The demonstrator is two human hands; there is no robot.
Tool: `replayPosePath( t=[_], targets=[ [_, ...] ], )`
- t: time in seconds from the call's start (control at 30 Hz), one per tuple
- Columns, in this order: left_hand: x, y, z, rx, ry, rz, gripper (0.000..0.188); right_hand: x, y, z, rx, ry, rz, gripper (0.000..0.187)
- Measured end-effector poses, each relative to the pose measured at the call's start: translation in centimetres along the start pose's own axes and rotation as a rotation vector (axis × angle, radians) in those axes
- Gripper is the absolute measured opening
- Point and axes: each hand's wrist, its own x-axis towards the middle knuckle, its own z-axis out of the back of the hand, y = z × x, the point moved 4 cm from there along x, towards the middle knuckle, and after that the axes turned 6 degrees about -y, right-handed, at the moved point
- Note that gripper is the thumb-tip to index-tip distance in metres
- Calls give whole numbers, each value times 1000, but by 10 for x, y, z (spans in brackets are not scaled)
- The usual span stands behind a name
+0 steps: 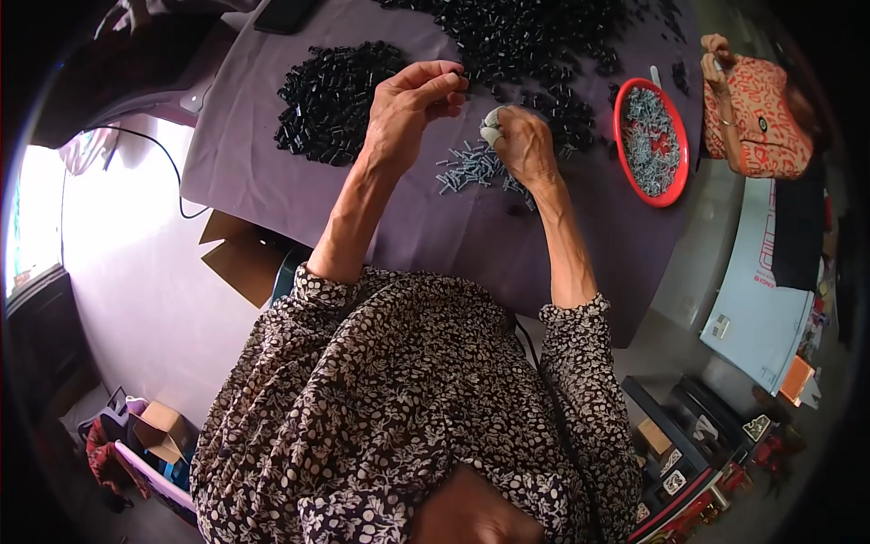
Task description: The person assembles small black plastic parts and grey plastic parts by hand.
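Note:
My left hand (412,104) is raised over a purple-covered table (254,136), fingertips pinched near the edge of a heap of small black parts (526,36); what it pinches is too small to tell. My right hand (521,145) is closed around a small white object, with taped fingertips, and rests just above a scatter of small grey screws (467,170). A second pile of black parts (331,91) lies left of my left hand.
A red bowl (675,186) of grey screws stands at the right of the table. Another person in an orange patterned top (766,113) works at the far right. Cardboard (240,258) hangs below the table's near edge; boxes and clutter cover the floor.

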Motion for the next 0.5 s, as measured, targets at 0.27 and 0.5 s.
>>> replayPosePath(
  t=[0.27, 0.5],
  targets=[
    [1, 13, 9, 57, 17, 39, 17, 2, -3, 2, 164, 34, -163, 10],
    [0, 22, 4, 135, 29, 69, 14, 3, 4, 23, 9, -24, -7, 9]
  ],
)
